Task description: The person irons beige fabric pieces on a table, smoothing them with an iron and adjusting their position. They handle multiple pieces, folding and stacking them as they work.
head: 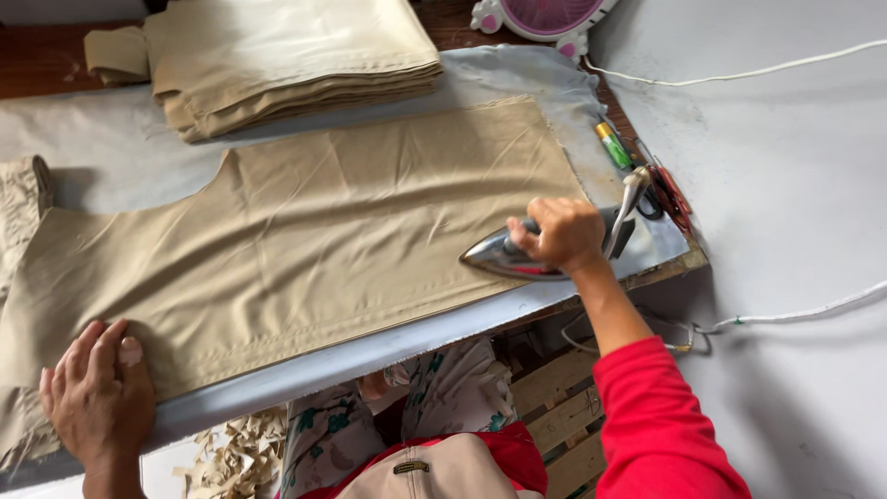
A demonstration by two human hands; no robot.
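Note:
A tan trouser piece lies flat across the padded grey ironing table. My right hand grips the handle of a metal iron, which rests on the cloth's lower right corner with its tip pointing left. My left hand presses flat on the cloth at its near left edge, fingers spread.
A stack of folded tan pieces sits at the table's back. A pink fan stands at the far right corner. A green tool and red scissors lie at the right edge. White cords cross the floor. Fabric scraps lie below.

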